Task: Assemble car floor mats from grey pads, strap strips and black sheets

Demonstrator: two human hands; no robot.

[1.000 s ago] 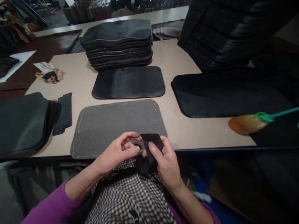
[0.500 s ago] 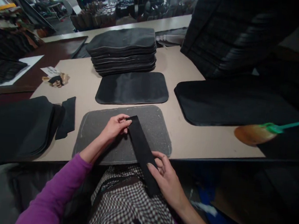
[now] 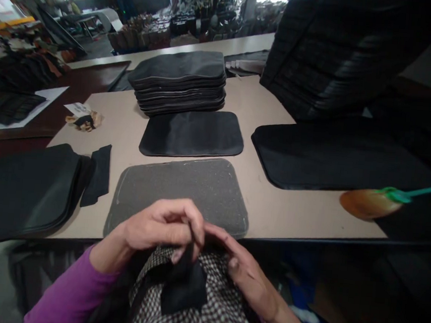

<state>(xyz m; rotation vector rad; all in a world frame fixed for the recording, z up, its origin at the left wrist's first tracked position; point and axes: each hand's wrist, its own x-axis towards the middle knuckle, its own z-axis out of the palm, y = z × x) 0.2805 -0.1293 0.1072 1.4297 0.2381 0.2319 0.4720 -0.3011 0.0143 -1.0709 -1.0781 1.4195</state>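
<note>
My left hand (image 3: 165,227) is closed, its fingers pinching a black strip (image 3: 185,288) that hangs, bent, over my checked apron. Close beside it, my right hand (image 3: 246,273) has its fingers stretched toward the left one; their tips are partly hidden behind it. Whether they touch the strip I cannot tell. Just beyond both hands a grey rounded panel (image 3: 176,186) lies flat at the table edge. Past that lies a shiny black panel (image 3: 193,134).
A stack of black panels (image 3: 180,84) stands at the back. More dark panels (image 3: 23,186) and a loose black strip (image 3: 98,174) lie left. At right are black pieces (image 3: 323,160), an orange-brown bottle with a green neck (image 3: 369,203), and a tall dark stack (image 3: 332,51).
Both hands have come nearer my body and closer together. The strip, stretched out diagonally before, now hangs bent below my left hand. My right hand no longer visibly grips its lower end.
</note>
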